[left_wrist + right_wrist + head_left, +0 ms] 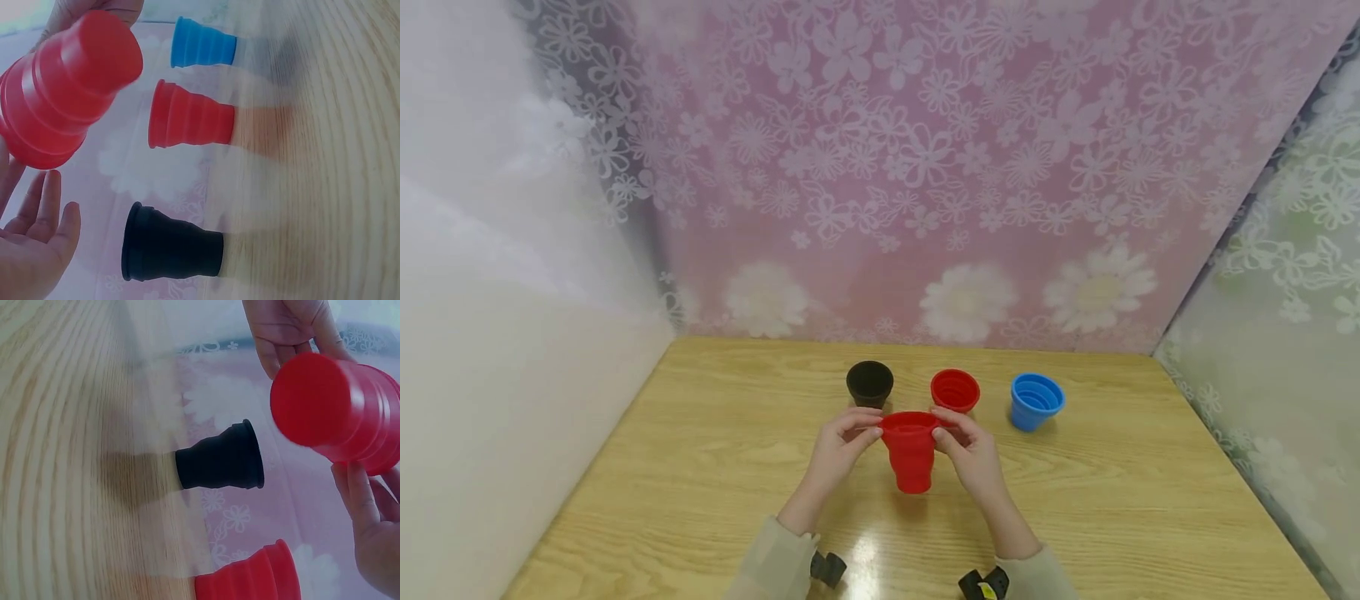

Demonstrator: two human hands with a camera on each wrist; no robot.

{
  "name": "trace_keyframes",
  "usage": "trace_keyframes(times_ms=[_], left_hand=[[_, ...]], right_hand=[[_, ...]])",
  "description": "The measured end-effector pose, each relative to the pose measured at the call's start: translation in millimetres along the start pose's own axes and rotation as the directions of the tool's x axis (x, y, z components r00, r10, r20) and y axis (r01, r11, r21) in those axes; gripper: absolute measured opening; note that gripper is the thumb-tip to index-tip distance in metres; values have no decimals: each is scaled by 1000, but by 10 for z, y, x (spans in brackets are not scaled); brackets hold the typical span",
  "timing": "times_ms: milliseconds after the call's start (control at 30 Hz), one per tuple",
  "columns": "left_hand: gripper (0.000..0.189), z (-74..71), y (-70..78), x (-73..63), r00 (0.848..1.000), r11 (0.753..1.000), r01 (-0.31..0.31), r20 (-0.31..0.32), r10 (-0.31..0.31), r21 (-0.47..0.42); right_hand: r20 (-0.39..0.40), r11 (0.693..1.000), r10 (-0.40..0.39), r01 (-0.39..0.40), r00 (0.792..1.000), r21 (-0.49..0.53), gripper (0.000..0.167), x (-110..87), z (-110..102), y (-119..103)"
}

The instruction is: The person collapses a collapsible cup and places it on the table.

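A red collapsible cup with stepped sides is held up over the table, its mouth upward. My left hand pinches its rim from the left, thumb in front and fingers behind. On the opposite side, my right hand pinches the same rim. Both wrist views show the cup's round base from below, as in the left wrist view, where the red cup is tilted beside the left hand. In the right wrist view the right hand is at the cup's rim.
Behind the hands, a black cup, a second red cup and a blue cup stand upright in a row on the wooden table. A pink flowered curtain hangs along the table's far edge.
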State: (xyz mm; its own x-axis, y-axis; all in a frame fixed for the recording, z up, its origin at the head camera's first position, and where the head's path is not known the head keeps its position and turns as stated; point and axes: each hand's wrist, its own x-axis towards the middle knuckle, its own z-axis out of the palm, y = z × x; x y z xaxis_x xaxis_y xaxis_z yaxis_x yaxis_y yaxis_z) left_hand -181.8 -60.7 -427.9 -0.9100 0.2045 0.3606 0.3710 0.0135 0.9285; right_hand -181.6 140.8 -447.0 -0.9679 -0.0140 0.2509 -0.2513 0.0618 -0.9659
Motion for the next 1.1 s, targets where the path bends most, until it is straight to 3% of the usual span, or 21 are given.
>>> trace_keyframes(times_ms=[333, 633, 733, 867, 967, 1100], left_hand=[[13, 5, -23, 8, 998, 997, 32, -53, -28, 74], [12, 48, -38, 54, 993, 992, 49, -110, -36, 115], [14, 72, -38, 66, 993, 994, 66, -100, -57, 83], [15, 98, -33, 80, 989, 991, 130, -59, -132, -40], [18, 112, -26, 95, 980, 968, 196, -4, -199, -159], [22, 127, -17, 128, 968, 936, 249, 55, -243, -248]], right_hand=[[24, 998, 62, -63, 998, 25, 21, 23, 23, -99], [-11, 987, 159, -159, 987, 33, 15, 71, 35, -1], [-22, 985, 172, -171, 985, 27, 15, 68, 21, 5], [-35, 976, 217, -217, 975, 30, 16, 72, 2, -2], [-41, 968, 249, -247, 968, 41, 18, 78, -10, -17], [-34, 964, 258, -255, 966, 69, 20, 94, -23, -40]])
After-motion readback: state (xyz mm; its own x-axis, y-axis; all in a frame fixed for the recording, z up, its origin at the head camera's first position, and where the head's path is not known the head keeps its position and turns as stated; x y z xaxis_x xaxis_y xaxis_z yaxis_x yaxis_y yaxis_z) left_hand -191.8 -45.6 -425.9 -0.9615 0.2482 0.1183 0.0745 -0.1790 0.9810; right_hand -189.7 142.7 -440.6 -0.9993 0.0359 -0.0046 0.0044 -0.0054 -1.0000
